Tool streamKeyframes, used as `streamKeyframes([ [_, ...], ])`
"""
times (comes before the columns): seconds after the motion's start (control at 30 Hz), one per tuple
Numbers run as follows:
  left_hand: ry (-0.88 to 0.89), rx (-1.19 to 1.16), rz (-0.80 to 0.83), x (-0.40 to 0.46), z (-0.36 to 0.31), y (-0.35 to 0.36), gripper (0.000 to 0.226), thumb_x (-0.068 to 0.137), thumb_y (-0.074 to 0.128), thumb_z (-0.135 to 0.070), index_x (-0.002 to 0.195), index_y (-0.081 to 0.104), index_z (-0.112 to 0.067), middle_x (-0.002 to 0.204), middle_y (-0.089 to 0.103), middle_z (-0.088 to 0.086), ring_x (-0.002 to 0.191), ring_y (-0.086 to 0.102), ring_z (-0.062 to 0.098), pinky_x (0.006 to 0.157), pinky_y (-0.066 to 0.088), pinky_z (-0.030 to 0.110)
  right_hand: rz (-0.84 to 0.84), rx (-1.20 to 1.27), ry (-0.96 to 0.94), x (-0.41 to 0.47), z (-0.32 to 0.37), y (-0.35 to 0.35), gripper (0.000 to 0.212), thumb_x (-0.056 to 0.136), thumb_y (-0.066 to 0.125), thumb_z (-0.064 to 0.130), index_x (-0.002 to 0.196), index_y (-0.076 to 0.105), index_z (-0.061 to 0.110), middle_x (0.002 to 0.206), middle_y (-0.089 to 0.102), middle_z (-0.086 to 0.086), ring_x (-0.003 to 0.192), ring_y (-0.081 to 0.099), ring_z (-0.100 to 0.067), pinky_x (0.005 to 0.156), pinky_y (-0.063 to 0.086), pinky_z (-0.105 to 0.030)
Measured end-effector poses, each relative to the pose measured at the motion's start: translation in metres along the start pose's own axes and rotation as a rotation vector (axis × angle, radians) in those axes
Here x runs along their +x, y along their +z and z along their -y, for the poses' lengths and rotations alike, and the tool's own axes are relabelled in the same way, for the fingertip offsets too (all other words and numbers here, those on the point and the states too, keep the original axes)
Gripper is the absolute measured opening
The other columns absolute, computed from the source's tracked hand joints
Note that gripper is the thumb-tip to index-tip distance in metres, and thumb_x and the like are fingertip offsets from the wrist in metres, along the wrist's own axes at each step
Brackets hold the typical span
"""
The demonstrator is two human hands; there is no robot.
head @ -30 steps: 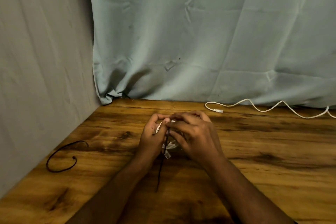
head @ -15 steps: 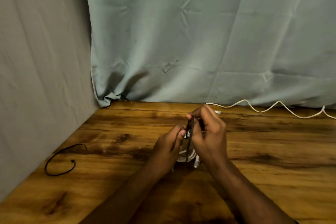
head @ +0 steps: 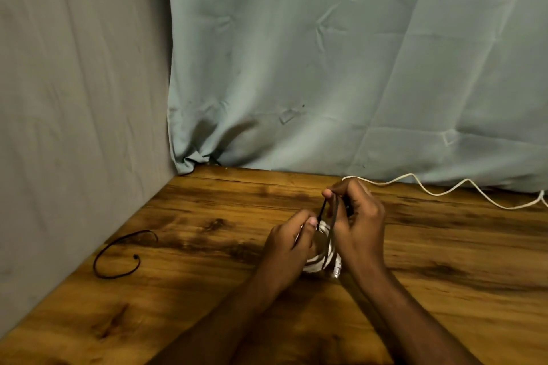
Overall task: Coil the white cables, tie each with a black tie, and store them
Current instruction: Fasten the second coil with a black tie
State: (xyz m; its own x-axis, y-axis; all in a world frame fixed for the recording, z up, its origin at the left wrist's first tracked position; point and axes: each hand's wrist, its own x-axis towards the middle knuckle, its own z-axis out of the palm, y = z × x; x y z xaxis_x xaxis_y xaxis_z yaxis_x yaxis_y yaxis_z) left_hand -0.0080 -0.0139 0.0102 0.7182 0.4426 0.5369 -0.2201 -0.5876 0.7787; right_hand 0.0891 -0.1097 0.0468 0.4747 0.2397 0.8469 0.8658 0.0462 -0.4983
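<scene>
Hands (head: pixel 323 234) mid-table, bare wood around

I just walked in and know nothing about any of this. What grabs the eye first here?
Two bare hands meet in the middle of the wooden table: the left hand holds a small coiled white cable, while the right hand pinches a black tie looped over it. A second black tie lies curled near the left wall, and a loose white cable snakes along the pale curtain at the back.
</scene>
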Motion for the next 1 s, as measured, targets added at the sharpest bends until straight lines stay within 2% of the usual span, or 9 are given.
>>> streamKeyframes([
  [0.1, -0.019, 0.039, -0.049, 0.004, 0.006, 0.000, 0.021, 0.104, 0.048, -0.029, 0.086, 0.057, -0.031, 0.073, 0.061, -0.013, 0.068, 0.059, 0.005, 0.062, 0.045, 0.025, 0.057, -0.071, -0.136, -0.003, 0.007, -0.003, 0.019, 0.093, 0.064, -0.006, 0.084, 0.063, 0.011, 0.082, 0.061, 0.004, 0.078, 0.061, -0.010, 0.062, 0.049, -0.034],
  [0.23, -0.105, -0.045, -0.100, 0.011, 0.018, -0.002, 0.013, 0.096, 0.054, -0.037, 0.102, 0.066, -0.037, 0.095, 0.072, -0.008, 0.091, 0.068, 0.013, 0.079, 0.055, 0.037, 0.136, -0.141, -0.256, -0.010, 0.012, 0.003, 0.009, 0.089, 0.061, 0.001, 0.083, 0.063, 0.007, 0.081, 0.059, -0.001, 0.070, 0.057, -0.022, 0.059, 0.048, -0.045],
  [0.3, -0.172, -0.119, -0.118, 0.012, 0.020, -0.007, 0.013, 0.095, 0.061, -0.035, 0.089, 0.066, -0.045, 0.086, 0.070, -0.010, 0.084, 0.067, 0.016, 0.074, 0.055, 0.040, 0.178, -0.163, -0.293, -0.013, 0.015, 0.009, 0.008, 0.089, 0.061, 0.003, 0.082, 0.062, 0.007, 0.080, 0.058, -0.003, 0.068, 0.056, -0.024, 0.058, 0.046, -0.044],
  [0.37, -0.246, -0.154, -0.151, 0.012, 0.021, -0.011, 0.027, 0.094, 0.064, -0.023, 0.078, 0.065, -0.044, 0.075, 0.066, -0.014, 0.076, 0.064, 0.011, 0.065, 0.051, 0.031, 0.239, -0.169, -0.293, -0.016, 0.017, 0.015, 0.009, 0.091, 0.059, 0.010, 0.082, 0.063, 0.009, 0.081, 0.059, -0.001, 0.071, 0.054, -0.022, 0.061, 0.046, -0.040],
  [0.47, -0.424, -0.422, -0.187, 0.017, 0.018, -0.018, 0.024, 0.090, 0.061, -0.021, 0.071, 0.070, -0.033, 0.068, 0.066, -0.011, 0.067, 0.060, 0.011, 0.057, 0.045, 0.023, 0.316, -0.188, -0.300, -0.021, 0.019, 0.020, 0.012, 0.091, 0.057, 0.016, 0.083, 0.065, 0.013, 0.083, 0.062, 0.002, 0.079, 0.050, -0.012, 0.071, 0.040, -0.028],
  [0.6, -0.549, -0.728, -0.168, 0.023, 0.017, -0.029, 0.025, 0.102, 0.053, -0.014, 0.083, 0.069, -0.015, 0.067, 0.066, 0.001, 0.058, 0.057, 0.011, 0.051, 0.046, 0.020, 0.435, -0.211, -0.294, -0.023, 0.014, 0.018, 0.008, 0.091, 0.065, 0.012, 0.092, 0.069, 0.018, 0.094, 0.068, 0.008, 0.096, 0.059, -0.009, 0.103, 0.033, -0.021],
  [0.67, -0.584, -0.824, -0.178, 0.024, 0.017, -0.033, 0.024, 0.102, 0.052, -0.010, 0.084, 0.067, -0.010, 0.066, 0.068, 0.001, 0.052, 0.059, 0.009, 0.048, 0.047, 0.018, 0.510, -0.241, -0.300, -0.024, 0.013, 0.018, 0.011, 0.091, 0.063, 0.017, 0.098, 0.070, 0.021, 0.105, 0.070, 0.010, 0.111, 0.059, -0.008, 0.110, 0.026, -0.018],
  [0.83, -0.639, -0.856, -0.210, 0.027, 0.026, -0.035, 0.018, 0.100, 0.055, -0.010, 0.089, 0.067, -0.007, 0.065, 0.063, 0.005, 0.052, 0.049, 0.013, 0.043, 0.043, 0.020, 0.611, -0.280, -0.270, -0.024, 0.015, 0.021, 0.021, 0.085, 0.073, 0.010, 0.099, 0.073, 0.025, 0.115, 0.069, 0.012, 0.122, 0.055, -0.007, 0.097, 0.048, -0.031],
  [1.0, -0.585, -0.831, -0.112, 0.023, 0.026, -0.036, 0.010, 0.095, 0.060, -0.001, 0.092, 0.069, -0.003, 0.063, 0.058, 0.005, 0.041, 0.042, 0.005, 0.040, 0.040, 0.018, 0.556, -0.278, -0.245, -0.025, 0.019, 0.018, 0.016, 0.085, 0.075, 0.019, 0.098, 0.074, 0.028, 0.112, 0.070, 0.014, 0.125, 0.048, -0.006, 0.092, 0.042, -0.032],
])
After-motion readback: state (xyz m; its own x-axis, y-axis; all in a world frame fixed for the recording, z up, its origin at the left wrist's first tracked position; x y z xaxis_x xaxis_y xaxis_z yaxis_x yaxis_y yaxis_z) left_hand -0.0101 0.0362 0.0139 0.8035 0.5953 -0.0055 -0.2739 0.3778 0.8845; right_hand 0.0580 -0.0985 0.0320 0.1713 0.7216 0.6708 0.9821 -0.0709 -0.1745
